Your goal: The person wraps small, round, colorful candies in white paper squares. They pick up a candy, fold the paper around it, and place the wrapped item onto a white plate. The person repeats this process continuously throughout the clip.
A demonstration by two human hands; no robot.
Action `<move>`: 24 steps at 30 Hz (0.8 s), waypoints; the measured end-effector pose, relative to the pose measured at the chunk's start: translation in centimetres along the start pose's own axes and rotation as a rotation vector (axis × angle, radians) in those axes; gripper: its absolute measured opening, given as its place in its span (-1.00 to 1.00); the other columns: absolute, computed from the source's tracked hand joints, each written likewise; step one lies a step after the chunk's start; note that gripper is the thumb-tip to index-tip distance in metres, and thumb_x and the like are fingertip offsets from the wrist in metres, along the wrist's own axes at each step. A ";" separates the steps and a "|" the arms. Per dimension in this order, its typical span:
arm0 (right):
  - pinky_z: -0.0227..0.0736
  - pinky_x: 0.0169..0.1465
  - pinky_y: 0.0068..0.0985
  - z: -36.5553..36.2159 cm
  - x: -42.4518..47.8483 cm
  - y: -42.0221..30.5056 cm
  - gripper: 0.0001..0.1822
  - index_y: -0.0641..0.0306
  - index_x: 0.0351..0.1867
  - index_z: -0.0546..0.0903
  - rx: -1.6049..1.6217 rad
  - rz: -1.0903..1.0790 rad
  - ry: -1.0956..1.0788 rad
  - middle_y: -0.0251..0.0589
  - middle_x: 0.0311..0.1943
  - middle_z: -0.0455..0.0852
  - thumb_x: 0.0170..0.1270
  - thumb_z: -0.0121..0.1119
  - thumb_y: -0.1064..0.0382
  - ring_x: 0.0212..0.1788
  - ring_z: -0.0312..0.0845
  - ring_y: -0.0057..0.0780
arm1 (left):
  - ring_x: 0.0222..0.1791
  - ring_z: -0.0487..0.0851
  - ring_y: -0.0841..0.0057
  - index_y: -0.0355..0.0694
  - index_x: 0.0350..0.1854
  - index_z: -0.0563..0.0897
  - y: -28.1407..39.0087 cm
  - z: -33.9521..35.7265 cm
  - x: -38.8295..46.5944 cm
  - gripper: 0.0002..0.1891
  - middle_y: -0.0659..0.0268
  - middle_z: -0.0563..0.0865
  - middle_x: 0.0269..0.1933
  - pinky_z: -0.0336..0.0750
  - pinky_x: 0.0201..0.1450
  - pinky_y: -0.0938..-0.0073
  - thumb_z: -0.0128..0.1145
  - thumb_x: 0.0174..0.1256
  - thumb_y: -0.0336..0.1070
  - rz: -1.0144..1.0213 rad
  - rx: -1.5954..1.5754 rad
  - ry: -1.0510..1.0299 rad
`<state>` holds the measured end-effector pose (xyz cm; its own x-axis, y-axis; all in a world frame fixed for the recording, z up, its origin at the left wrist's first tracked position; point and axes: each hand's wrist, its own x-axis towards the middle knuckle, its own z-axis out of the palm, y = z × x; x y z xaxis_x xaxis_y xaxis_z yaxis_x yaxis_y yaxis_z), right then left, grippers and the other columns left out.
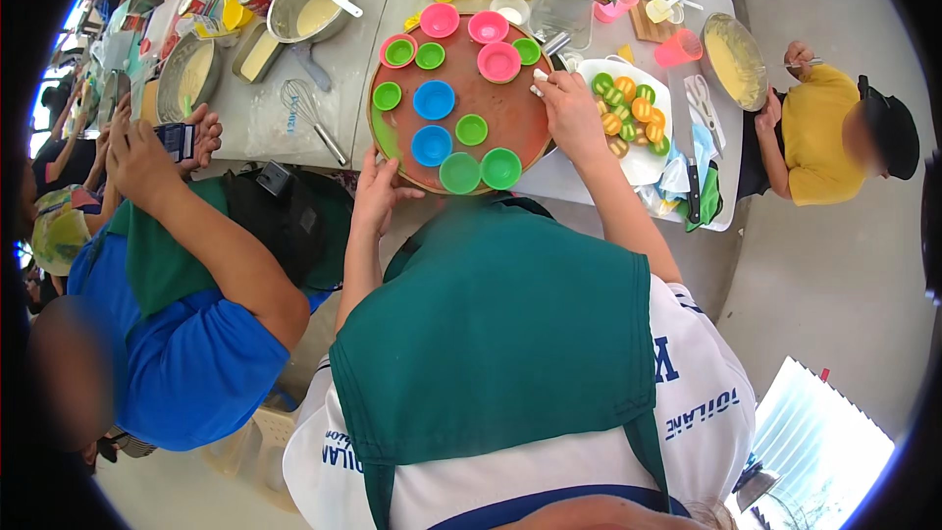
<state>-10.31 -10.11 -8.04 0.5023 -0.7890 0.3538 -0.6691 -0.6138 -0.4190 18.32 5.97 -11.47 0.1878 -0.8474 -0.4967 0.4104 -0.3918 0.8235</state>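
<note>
Before me is a round, brownish-red tray [508,118] with a raised rim. On it stand small cups: pink cups [499,61], blue cups [432,145] and green cups [471,129], several in all. My left hand [379,188] grips the tray's near left rim. My right hand [572,114] is at the right rim, its fingers pinched on a small white crumpled piece [539,79], perhaps tissue or cloth. Just right of that hand lies a white plate [592,73] bearing several green, orange and brown striped moulded cakes [624,107].
Left are a wire whisk [307,114], a loaf pan [259,51] and a metal bowl of batter [313,11]. A knife [693,191] lies by the right edge. A person in yellow [824,132] holds a batter bowl [732,62]; another in blue [191,375] sits close left.
</note>
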 end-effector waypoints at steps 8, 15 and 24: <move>0.50 0.06 -0.32 0.6 -1.9 -2.7 -0.72 0.32 -0.07 0.69 0.174 -0.049 -0.146 -0.12 -0.17 0.62 0.17 0.20 0.51 -0.02 0.53 -0.14 | 0.06 0.71 0.30 -0.07 0.58 0.06 1.0 -0.3 -0.2 -0.38 0.14 0.60 0.23 0.77 -0.25 0.30 -0.04 0.56 -0.32 0.009 -0.084 -0.073; 0.51 0.07 -0.32 1.5 -0.3 -2.3 -0.79 0.28 -0.12 0.73 0.185 0.048 0.035 -0.16 -0.14 0.66 0.22 0.24 0.50 -0.01 0.57 -0.16 | 0.06 0.71 0.28 -0.06 0.58 0.06 0.6 -0.3 -0.5 -0.39 0.14 0.61 0.23 0.77 -0.24 0.27 -0.05 0.57 -0.33 0.006 -0.114 -0.077; 0.49 0.16 -0.34 -0.4 -0.9 -3.5 -0.74 0.29 -0.20 0.75 0.236 -0.236 -0.315 -0.22 -0.16 0.69 0.09 0.17 0.53 0.05 0.54 -0.19 | 0.01 0.73 0.28 -0.12 0.58 0.06 0.6 -0.4 -0.2 -0.39 0.12 0.62 0.21 0.77 -0.27 0.30 -0.06 0.56 -0.34 0.018 -0.116 -0.046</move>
<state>-8.63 -7.18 -6.56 0.7924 -0.5743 0.2058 -0.3922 -0.7379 -0.5493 18.86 6.05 -10.95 0.1563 -0.8705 -0.4666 0.5078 -0.3344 0.7939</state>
